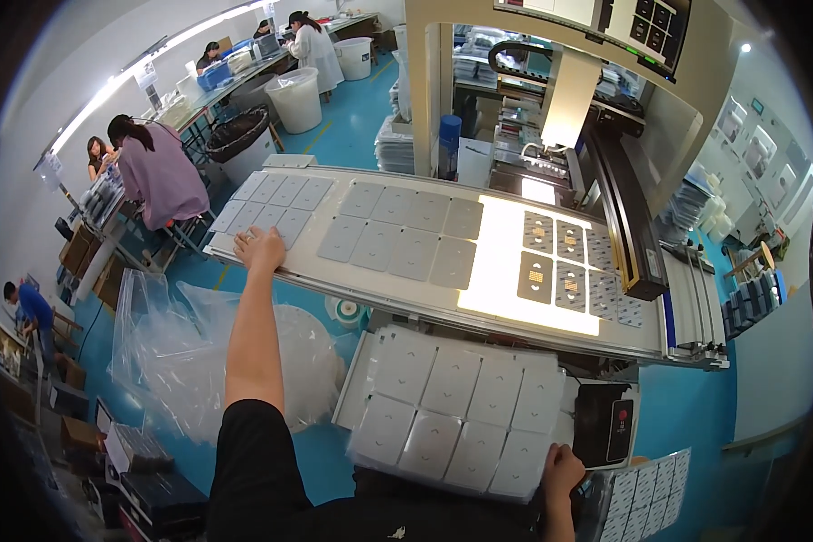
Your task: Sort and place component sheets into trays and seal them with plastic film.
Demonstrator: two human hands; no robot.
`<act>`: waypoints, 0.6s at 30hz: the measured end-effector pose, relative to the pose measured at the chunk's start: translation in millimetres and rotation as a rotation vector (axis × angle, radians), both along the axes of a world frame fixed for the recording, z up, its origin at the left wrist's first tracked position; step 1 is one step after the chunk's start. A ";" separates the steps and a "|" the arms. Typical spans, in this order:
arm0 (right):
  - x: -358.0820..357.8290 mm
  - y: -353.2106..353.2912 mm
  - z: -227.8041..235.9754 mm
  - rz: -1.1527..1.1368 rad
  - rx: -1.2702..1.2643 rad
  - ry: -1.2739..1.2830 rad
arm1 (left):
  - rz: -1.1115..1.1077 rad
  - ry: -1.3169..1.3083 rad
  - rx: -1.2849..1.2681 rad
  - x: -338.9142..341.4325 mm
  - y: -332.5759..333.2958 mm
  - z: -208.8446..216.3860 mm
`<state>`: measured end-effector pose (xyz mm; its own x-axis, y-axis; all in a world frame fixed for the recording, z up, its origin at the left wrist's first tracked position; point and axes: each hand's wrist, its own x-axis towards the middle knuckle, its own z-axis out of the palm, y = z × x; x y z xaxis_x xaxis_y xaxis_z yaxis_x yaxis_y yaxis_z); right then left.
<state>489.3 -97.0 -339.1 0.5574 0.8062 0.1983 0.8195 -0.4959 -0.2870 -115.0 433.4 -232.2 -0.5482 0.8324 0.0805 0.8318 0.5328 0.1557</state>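
Note:
On the left part of a long white machine bed, my left hand (260, 248) rests with its fingers apart on the near edge of a sheet of grey rounded rectangles (275, 203). A second such sheet (402, 230) lies to its right. Further right, patterned panels (556, 257) sit under bright light. Close to my body is a stack of clear-edged sheets with grey rectangles (456, 411). My right hand (565, 468) is closed at the right edge of this stack, its fingers bent around the edge; the fingertips are partly hidden.
A black gantry arm (619, 208) spans the bed's right end. A black control box with a red button (605, 425) stands right of the stack, above a patterned sheet (646, 497). Clear plastic film (217, 352) fills the floor at left. People work at far-left benches.

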 end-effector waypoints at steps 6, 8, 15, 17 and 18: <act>-1.5 1.5 3.0 -0.009 -0.018 0.027 | 0.043 0.006 0.091 6.0 -3.2 -0.9; -1.1 2.3 -1.5 0.013 0.039 -0.010 | 0.058 -0.001 0.138 10.4 -9.0 -0.9; 0.2 1.7 0.0 -0.029 0.046 0.033 | 0.030 0.036 0.208 14.6 -20.6 -13.8; 3.8 -0.7 -2.4 -0.022 0.036 0.034 | -0.009 0.031 0.239 24.3 -27.9 -17.4; 5.6 -1.5 -3.4 -0.042 0.046 0.043 | -0.041 0.020 0.257 31.3 -32.2 -19.3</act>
